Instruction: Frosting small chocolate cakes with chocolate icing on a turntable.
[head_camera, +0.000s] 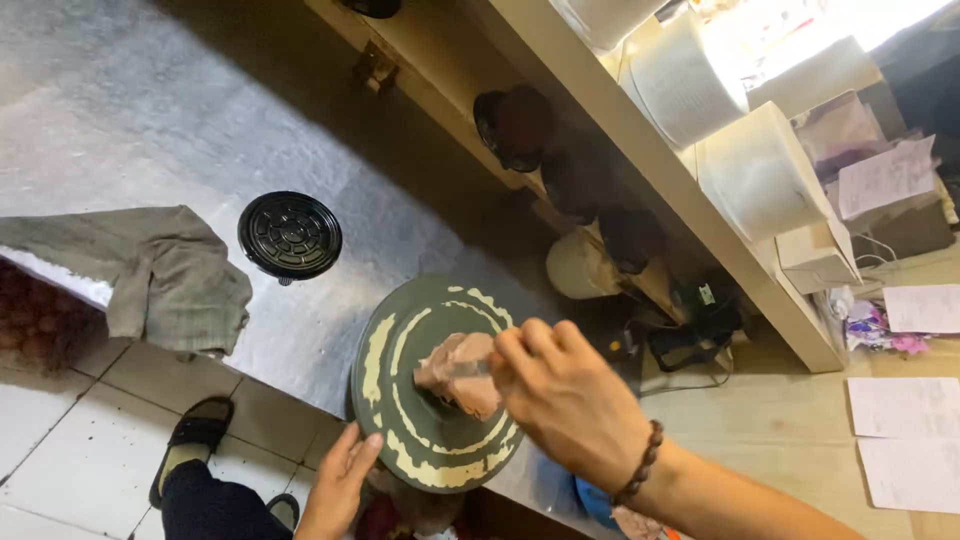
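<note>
Pinching pink meat (458, 372) on green plate (385, 350), right hand (565, 400) closed.

We count one green plate (420, 400), one pinkish lump (458, 372) on it, one black round lid (290, 235), one grey cloth (160, 270), two hands, and three white rolls.
</note>
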